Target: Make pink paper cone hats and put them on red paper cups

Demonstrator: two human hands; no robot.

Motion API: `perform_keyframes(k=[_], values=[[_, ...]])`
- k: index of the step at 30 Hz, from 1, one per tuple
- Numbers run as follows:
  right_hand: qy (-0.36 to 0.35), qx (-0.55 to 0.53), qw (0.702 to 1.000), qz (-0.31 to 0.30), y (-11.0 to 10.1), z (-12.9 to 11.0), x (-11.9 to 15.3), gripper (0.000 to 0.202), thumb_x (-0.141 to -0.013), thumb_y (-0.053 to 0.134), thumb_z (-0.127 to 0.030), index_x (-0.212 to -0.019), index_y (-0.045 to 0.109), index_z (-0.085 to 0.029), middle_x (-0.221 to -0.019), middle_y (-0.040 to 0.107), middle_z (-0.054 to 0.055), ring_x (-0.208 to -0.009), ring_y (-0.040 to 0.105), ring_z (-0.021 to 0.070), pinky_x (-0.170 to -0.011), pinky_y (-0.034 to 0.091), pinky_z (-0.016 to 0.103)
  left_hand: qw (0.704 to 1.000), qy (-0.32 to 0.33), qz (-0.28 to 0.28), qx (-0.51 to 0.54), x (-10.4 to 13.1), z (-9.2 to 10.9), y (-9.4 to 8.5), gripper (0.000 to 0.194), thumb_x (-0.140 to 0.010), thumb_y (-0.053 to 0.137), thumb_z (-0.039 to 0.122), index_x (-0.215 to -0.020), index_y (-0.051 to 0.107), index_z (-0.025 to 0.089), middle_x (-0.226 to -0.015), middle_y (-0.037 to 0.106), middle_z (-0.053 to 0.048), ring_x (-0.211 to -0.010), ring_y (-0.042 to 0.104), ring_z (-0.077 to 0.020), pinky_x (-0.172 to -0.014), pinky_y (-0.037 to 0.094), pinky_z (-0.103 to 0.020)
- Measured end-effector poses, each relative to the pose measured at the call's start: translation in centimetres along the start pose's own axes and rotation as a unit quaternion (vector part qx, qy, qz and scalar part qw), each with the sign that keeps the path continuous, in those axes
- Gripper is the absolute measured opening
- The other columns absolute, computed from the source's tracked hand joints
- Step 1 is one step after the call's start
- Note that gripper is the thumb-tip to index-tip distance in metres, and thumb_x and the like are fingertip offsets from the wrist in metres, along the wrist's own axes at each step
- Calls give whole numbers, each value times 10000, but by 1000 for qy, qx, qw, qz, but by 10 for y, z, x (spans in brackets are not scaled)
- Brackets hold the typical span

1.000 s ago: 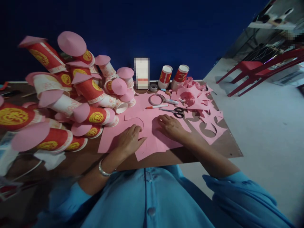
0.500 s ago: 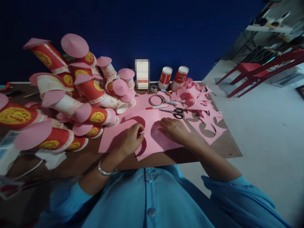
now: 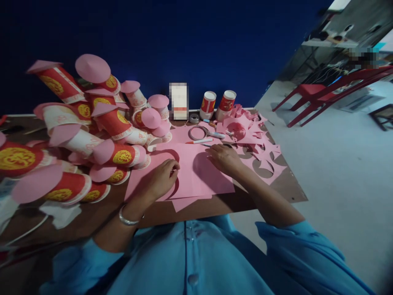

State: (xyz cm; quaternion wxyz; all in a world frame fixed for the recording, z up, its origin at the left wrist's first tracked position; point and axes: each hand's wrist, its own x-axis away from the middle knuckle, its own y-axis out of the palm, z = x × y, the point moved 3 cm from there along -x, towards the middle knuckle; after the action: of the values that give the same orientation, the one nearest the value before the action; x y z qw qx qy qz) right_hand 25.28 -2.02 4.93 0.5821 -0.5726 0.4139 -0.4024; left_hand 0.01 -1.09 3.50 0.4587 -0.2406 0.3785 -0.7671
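A pink paper sheet [image 3: 196, 172] with a round cut-out lies on the brown table [image 3: 215, 205] in front of me. My left hand [image 3: 161, 178] pinches the sheet's curved cut edge and lifts it a little, so a dark shadow shows under it. My right hand [image 3: 225, 157] rests flat and open on the sheet's far right part, holding it down. Just beyond its fingers lie a red-capped marker [image 3: 201, 141] and the tips of scissors [image 3: 208, 144], whose handles the hand hides. A silver bracelet is on my left wrist.
A heap of red-and-white paper cups topped with pink cones [image 3: 101, 135] fills the table's left. Two upright cups [image 3: 216, 105], a tape ring [image 3: 196, 132] and a blurred box [image 3: 179, 101] stand at the back. Pink scraps with round holes [image 3: 260, 157] lie right. Red chairs [image 3: 322, 88] stand on the floor.
My left hand closed on the sheet's cut edge and raised it, opening a shadowed gap. My right hand slid slightly farther over the scissors. The view shifted a little.
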Motion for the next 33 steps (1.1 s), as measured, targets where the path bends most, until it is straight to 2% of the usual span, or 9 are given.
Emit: perform_keyframes(k=[3, 7, 11, 15, 17, 22, 27, 31, 33], values=[[30, 14, 999, -31, 0, 5, -5, 310, -1059, 463, -229, -1225, 716, -162, -1205, 730, 153, -1097, 667, 262, -835, 482, 325, 999, -20, -21, -17, -1, -6, 3, 109, -941, 507, 166, -954, 600, 223, -992, 717, -51, -868, 681, -221, -769, 503, -350], [58, 19, 997, -49, -1, 15, -13, 326, -1060, 439, -210, -1213, 718, -141, -1217, 722, 170, -1126, 663, 268, -861, 490, 322, 999, -10, -13, -29, -3, -15, 7, 124, -942, 490, 177, -975, 602, 220, -1048, 713, -73, -921, 692, -233, -823, 514, -365], [94, 17, 995, -22, 0, 32, -25, 327, -1063, 454, -240, -1214, 731, -155, -1268, 709, 176, -1174, 653, 273, -882, 497, 317, 999, -17, -3, -29, -6, -20, 9, 132, -951, 500, 213, -1011, 617, 224, -1078, 720, -72, -934, 702, -229, -823, 526, -358], [122, 21, 992, -2, 1, 46, -37, 328, -1053, 465, -239, -1207, 741, -151, -1226, 712, 181, -1114, 668, 290, -827, 505, 338, 999, -29, 19, -39, -4, -18, 9, 135, -955, 526, 237, -1033, 637, 233, -1112, 737, -67, -955, 716, -227, -793, 531, -344], [123, 22, 992, 5, 2, 49, -44, 329, -1053, 461, -223, -1197, 747, -148, -1239, 703, 184, -1147, 652, 295, -845, 503, 345, 998, -18, 33, -45, -3, -16, 10, 140, -962, 532, 249, -1042, 646, 236, -1117, 745, -64, -952, 725, -225, -762, 531, -335], [63, 20, 997, 27, 6, 41, -68, 363, -1095, 417, -257, -1264, 732, -194, -1356, 653, 163, -1235, 592, 273, -849, 492, 324, 997, 2, 74, -24, -5, -19, 15, 140, -967, 556, 271, -1043, 668, 235, -1069, 768, -62, -902, 736, -209, -765, 557, -323], [4, 34, 999, 2, 6, 30, -88, 372, -1090, 416, -222, -1171, 774, -160, -1307, 670, 178, -1211, 580, 286, -872, 470, 334, 994, -43, 93, 25, -7, -24, 13, 127, -961, 582, 286, -1030, 677, 239, -904, 776, -27, -818, 736, -191, -751, 563, -296], [-18, 49, 998, -19, 6, 32, -94, 351, -1069, 451, -201, -1103, 794, -136, -1234, 700, 180, -1159, 595, 293, -876, 450, 348, 994, -48, 94, 42, -7, -24, 12, 109, -941, 595, 269, -995, 684, 239, -820, 751, -4, -777, 723, -180, -726, 560, -282], [-27, 48, 998, -3, 4, 33, -92, 343, -1059, 458, -188, -1070, 793, -112, -1170, 715, 188, -1109, 605, 297, -848, 446, 357, 992, -46, 104, 51, -7, -25, 13, 95, -920, 612, 245, -986, 680, 235, -836, 751, -4, -767, 713, -173, -733, 563, -283]])
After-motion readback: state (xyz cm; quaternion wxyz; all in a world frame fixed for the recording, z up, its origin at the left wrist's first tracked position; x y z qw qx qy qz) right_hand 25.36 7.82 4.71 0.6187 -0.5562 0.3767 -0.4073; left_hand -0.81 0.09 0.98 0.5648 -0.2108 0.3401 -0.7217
